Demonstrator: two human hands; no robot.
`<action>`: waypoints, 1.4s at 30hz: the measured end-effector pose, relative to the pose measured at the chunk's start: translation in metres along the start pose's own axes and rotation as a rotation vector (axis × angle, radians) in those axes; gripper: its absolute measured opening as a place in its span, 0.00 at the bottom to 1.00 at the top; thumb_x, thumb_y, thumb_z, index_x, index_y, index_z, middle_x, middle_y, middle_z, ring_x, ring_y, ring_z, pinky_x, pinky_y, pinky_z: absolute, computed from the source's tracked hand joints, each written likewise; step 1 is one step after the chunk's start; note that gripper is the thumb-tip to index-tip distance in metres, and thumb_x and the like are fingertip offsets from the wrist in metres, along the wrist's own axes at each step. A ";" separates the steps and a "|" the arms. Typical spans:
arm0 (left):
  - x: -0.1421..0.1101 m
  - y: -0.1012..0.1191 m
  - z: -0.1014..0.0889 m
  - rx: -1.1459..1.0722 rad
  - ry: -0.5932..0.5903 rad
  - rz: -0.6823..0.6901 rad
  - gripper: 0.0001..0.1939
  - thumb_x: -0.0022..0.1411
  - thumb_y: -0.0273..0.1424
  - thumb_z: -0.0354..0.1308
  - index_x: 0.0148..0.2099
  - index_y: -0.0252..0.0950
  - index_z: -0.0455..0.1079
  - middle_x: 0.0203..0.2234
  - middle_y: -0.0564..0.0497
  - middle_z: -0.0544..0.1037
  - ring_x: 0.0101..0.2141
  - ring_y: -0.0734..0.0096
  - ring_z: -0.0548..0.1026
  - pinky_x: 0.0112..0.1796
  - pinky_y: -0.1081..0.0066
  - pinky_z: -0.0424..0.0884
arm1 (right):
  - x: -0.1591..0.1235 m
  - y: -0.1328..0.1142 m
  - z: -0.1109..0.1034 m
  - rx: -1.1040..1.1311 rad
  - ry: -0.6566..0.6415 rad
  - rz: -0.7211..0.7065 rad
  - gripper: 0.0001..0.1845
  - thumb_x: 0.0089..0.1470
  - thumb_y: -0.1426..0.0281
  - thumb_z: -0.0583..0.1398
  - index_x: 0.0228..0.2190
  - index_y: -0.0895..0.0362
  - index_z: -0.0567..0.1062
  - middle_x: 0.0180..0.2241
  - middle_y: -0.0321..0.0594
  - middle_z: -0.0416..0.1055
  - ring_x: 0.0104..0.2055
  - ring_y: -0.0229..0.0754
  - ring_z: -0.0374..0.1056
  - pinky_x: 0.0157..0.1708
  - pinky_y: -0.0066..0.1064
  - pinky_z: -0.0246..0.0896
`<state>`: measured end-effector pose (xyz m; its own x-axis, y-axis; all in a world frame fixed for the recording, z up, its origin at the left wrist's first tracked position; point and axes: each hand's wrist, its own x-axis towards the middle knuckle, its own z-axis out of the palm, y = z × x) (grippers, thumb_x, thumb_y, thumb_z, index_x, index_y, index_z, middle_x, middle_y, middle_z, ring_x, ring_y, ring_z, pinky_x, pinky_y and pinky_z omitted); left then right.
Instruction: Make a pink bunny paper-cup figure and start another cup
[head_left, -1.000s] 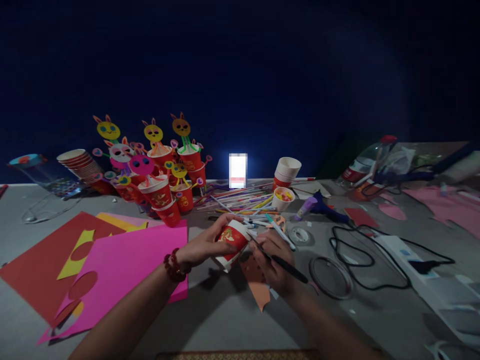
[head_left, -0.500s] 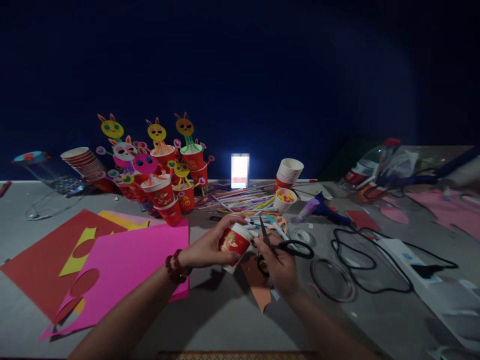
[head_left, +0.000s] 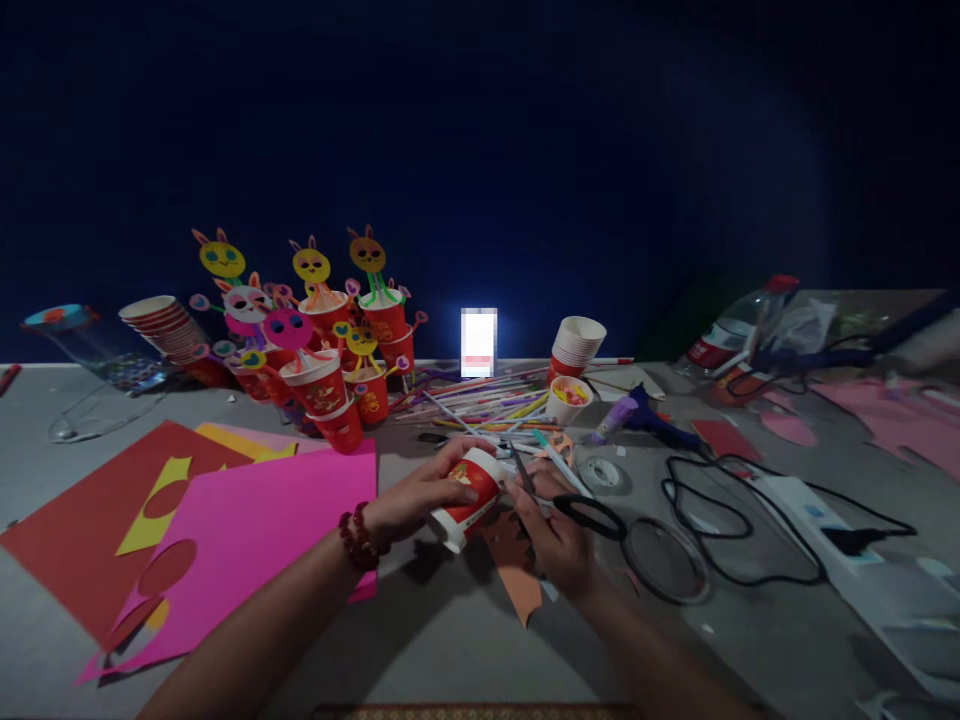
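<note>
A red paper cup (head_left: 487, 485) with a gold print lies tilted in my left hand (head_left: 431, 490), whose fingers and thumb wrap round its side. My right hand (head_left: 562, 535) is closed on black-handled scissors (head_left: 591, 514); their dark blades point up and away, beside the cup. The fingertips of this hand come close to the cup's right end; whether they touch it I cannot tell. Under the hands lies an orange paper scrap (head_left: 521, 585) with a cut edge.
Red cups with paper bunny figures (head_left: 322, 385) stand at left, behind pink paper (head_left: 300, 520). Pipe cleaners (head_left: 480, 400), a cup stack (head_left: 577, 345) and a lit screen (head_left: 478, 342) are at the back. Tape (head_left: 602, 475), a black cable (head_left: 739, 575) and a bottle (head_left: 739, 325) are right.
My left hand has turned the cup and shifted its grip, so more of its lower white edge shows. The scissors have tilted slightly in my right hand.
</note>
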<state>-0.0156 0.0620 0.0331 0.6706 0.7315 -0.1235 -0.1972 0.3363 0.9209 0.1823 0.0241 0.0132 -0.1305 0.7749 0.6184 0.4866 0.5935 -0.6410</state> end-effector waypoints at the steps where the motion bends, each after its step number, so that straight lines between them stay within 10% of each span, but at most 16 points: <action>1: 0.000 0.002 0.000 0.007 0.003 -0.009 0.29 0.53 0.26 0.62 0.57 0.42 0.61 0.38 0.53 0.74 0.32 0.72 0.72 0.33 0.74 0.66 | 0.001 -0.001 -0.001 -0.014 -0.006 -0.032 0.11 0.64 0.70 0.53 0.30 0.53 0.71 0.27 0.39 0.71 0.32 0.44 0.69 0.34 0.36 0.65; 16: -0.004 0.010 -0.005 0.044 -0.005 -0.112 0.31 0.50 0.25 0.62 0.58 0.40 0.64 0.37 0.54 0.75 0.33 0.73 0.72 0.35 0.74 0.65 | 0.010 -0.005 -0.006 -0.061 -0.135 -0.341 0.08 0.58 0.77 0.56 0.29 0.55 0.71 0.28 0.40 0.72 0.31 0.42 0.66 0.33 0.34 0.63; 42: -0.007 0.013 0.002 0.294 0.030 -0.017 0.32 0.57 0.31 0.63 0.62 0.44 0.58 0.38 0.54 0.72 0.32 0.73 0.69 0.33 0.73 0.66 | -0.006 -0.001 0.009 0.187 0.028 0.192 0.13 0.62 0.65 0.57 0.28 0.53 0.75 0.27 0.38 0.72 0.32 0.43 0.69 0.36 0.35 0.66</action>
<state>-0.0215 0.0604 0.0462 0.6500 0.7458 -0.1462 0.0320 0.1654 0.9857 0.1749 0.0207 0.0057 -0.0261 0.8725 0.4880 0.3322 0.4680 -0.8189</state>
